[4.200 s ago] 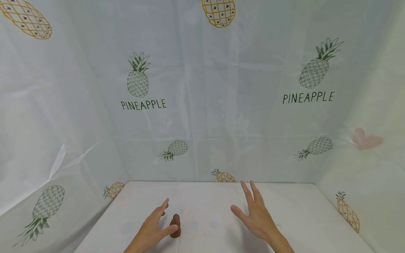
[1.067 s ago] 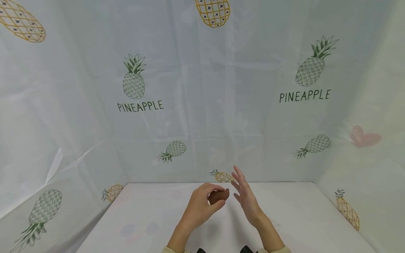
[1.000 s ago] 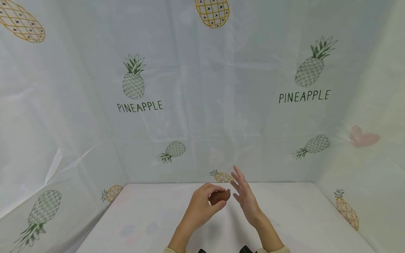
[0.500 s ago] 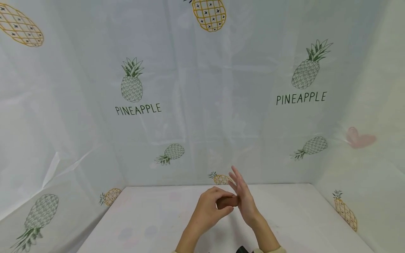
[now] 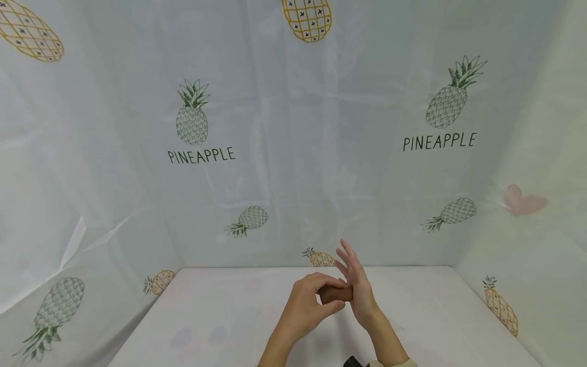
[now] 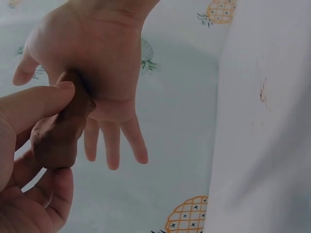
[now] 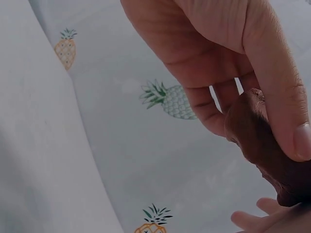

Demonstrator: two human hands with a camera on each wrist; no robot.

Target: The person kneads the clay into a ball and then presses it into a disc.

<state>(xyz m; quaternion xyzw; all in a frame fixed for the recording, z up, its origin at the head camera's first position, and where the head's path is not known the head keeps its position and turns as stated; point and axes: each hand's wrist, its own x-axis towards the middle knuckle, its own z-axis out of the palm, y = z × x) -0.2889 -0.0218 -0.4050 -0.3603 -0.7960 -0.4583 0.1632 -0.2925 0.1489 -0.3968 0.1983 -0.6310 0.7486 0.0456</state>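
My left hand pinches a brown lump of modelling clay between thumb and fingers, above the table. The clay is uneven and elongated in the left wrist view, narrower toward its far end. That end meets the palm of my right hand, whose fingers are extended and spread. In the left wrist view the right palm faces the clay. From the right wrist, the left thumb and fingers are seen around the clay, and only part of my right hand shows at the bottom.
A white tabletop lies under both hands, with small brownish marks on it in the left wrist view. White sheeting printed with pineapples encloses the back and sides. A black object shows by the right forearm.
Earlier the clay stood on the table beside the left hand. The left hand then lifted it and brought it rightward, and over the last second its end has come against the right palm.
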